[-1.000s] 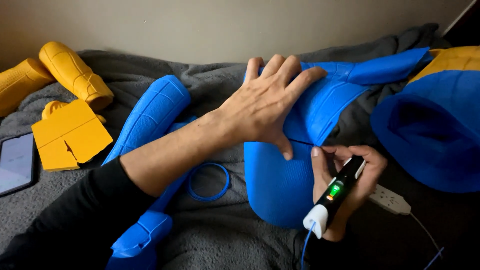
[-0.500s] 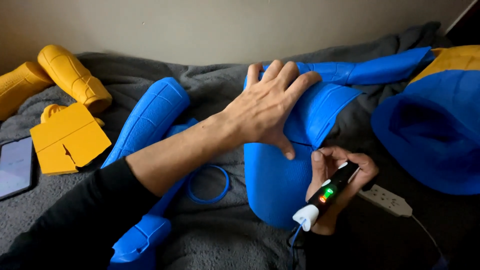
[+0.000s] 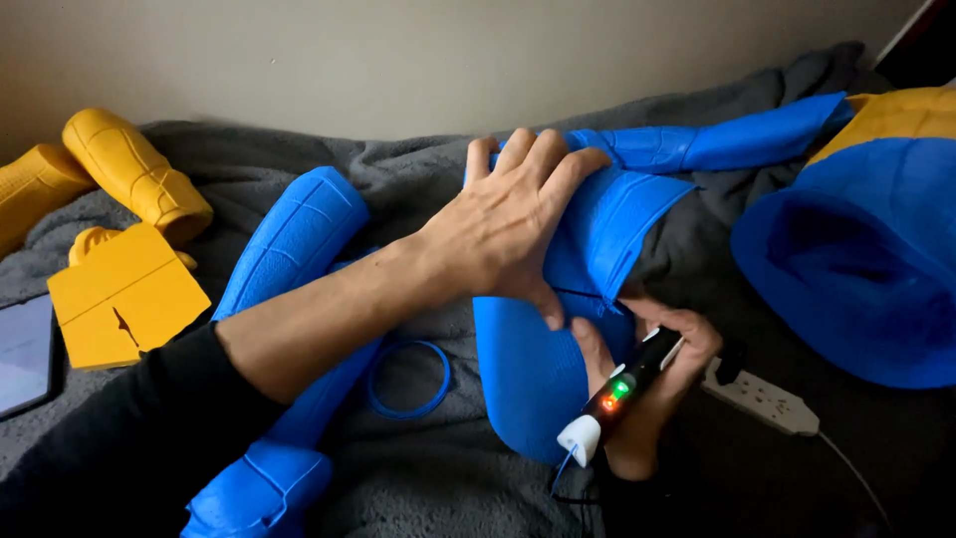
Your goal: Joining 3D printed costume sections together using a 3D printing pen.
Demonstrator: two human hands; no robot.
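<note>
My left hand [image 3: 513, 224] lies flat on a large blue plastic shell piece [image 3: 543, 369], fingers spread over its upper ridge, holding it down on the grey blanket. My right hand [image 3: 652, 374] grips a black pen-shaped tool [image 3: 619, 394] with a white rear end, a blue strand at that end, and green and orange lights lit. The tool's tip points up at the seam of the blue shell, just below my left thumb.
A blue ring [image 3: 408, 379] and long blue curved parts [image 3: 294, 249] lie to the left. Yellow moulded parts [image 3: 134, 179] and a flat yellow piece [image 3: 124, 294] sit at far left beside a tablet [image 3: 22, 354]. A big blue dome [image 3: 856, 279] and a white power strip [image 3: 762, 401] are on the right.
My left hand has curled its fingers tighter over the shell's ridge. My right hand has brought the tool a little closer in under the left thumb.
</note>
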